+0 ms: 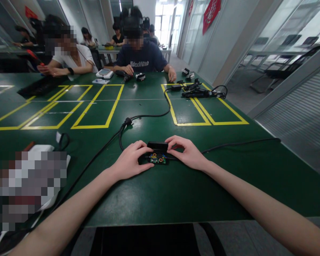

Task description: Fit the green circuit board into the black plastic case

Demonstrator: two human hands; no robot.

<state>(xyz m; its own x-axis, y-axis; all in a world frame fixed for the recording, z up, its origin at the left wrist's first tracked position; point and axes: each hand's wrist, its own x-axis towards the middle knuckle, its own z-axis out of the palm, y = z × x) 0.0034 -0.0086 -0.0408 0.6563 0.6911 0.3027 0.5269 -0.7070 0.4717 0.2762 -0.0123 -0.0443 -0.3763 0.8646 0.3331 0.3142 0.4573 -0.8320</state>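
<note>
A small black power adapter (157, 146) lies open on the green table (160, 192), its circuit board (158, 159) with coloured parts showing. My left hand (130, 160) grips its left side with curled fingers. My right hand (186, 152) holds its right side, fingers bent over the edge. Black cables (146, 115) run from the adapter across the table to the left, the far side and the right.
Yellow tape rectangles (96, 106) mark the tabletop. More black adapters and cables (200, 92) lie at the far right. Two people sit at the far side with tools before them. A blurred patch and a white object (41, 148) are at my left. The table edge is near me.
</note>
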